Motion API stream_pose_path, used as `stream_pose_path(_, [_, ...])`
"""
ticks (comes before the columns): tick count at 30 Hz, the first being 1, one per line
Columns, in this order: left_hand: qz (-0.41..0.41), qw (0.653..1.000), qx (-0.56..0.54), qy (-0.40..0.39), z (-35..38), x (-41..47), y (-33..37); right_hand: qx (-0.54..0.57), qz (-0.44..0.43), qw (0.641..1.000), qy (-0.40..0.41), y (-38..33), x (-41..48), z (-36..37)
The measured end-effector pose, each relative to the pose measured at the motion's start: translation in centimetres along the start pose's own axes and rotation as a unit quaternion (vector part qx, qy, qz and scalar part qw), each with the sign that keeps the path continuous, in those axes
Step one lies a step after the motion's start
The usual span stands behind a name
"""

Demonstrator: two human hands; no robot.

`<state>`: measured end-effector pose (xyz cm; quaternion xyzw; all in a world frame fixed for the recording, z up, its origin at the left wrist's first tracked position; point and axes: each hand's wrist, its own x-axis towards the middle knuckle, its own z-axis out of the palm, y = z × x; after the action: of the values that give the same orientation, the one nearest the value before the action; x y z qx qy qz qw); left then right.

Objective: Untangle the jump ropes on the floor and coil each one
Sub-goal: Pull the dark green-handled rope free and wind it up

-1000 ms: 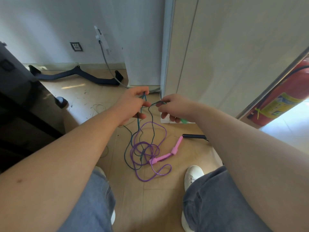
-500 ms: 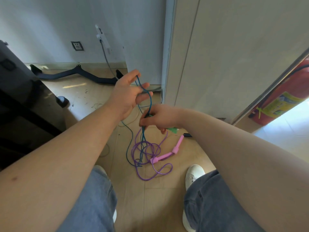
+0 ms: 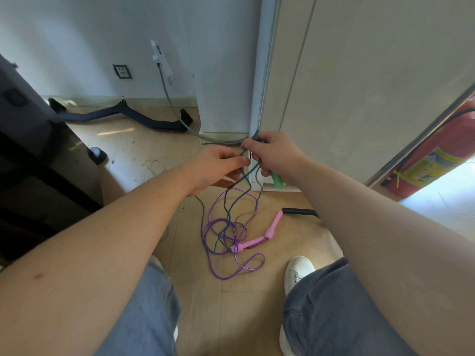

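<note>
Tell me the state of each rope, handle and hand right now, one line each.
left hand: pinching the teal rope.
right hand: gripping the teal rope and green handle.
teal rope: held up, lower strands tangled in the purple rope.
purple rope: loose on the floor, uncoiled.
pink handles: lying on the floor.
green handle: in the right hand.

left hand (image 3: 218,165) pinching | right hand (image 3: 273,155) curled (both raised, nearly touching)

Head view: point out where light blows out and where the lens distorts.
Head view: daylight washes out the floor tiles beside the fire extinguisher. Head view: the black furniture at left sinks into shadow. Head view: the wide lens swells the forearms; the purple rope looks sharp.
</note>
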<state>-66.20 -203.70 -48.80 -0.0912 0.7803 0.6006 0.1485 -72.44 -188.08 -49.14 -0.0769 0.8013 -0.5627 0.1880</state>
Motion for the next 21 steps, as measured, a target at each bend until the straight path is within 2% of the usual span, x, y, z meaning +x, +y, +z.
stream_pose_path(2, [0.008, 1.000, -0.008, -0.001, 0.2, -0.2, 0.2, -0.005, -0.003, 1.000, 0.003, -0.1, -0.2, 0.0])
stream_pose_path(5, [0.020, 0.995, -0.072, 0.062, 0.3, -0.5, 0.7, -0.022, -0.001, 1.000, -0.008, -0.4, -0.4, -0.3])
stream_pose_path(7, [0.018, 0.990, -0.100, 0.102, -0.2, -0.4, 0.7, -0.073, 0.012, 0.996, -0.039, -0.2, -0.7, -0.5])
stream_pose_path(10, [0.005, 0.985, -0.120, 0.124, -1.0, -0.3, 0.4, -0.216, 0.011, 0.972, -0.090, 0.4, -1.1, -0.5])
stream_pose_path(13, [0.008, 0.979, -0.161, 0.128, -1.2, -0.3, 0.6, -0.198, 0.013, 0.967, -0.158, 0.7, -1.2, -0.1])
stream_pose_path(15, [0.020, 0.967, -0.218, 0.128, -1.3, -0.2, 1.0, -0.189, 0.020, 0.956, -0.224, 0.5, -1.5, 0.4])
stream_pose_path(18, [0.047, 0.937, -0.313, 0.144, -1.8, -0.1, 1.5, -0.258, 0.013, 0.913, -0.315, 0.1, -2.4, 1.3])
stream_pose_path(21, [0.060, 0.903, -0.396, 0.155, -2.6, 0.0, 1.6, -0.298, 0.007, 0.892, -0.340, 0.0, -2.9, 2.1])
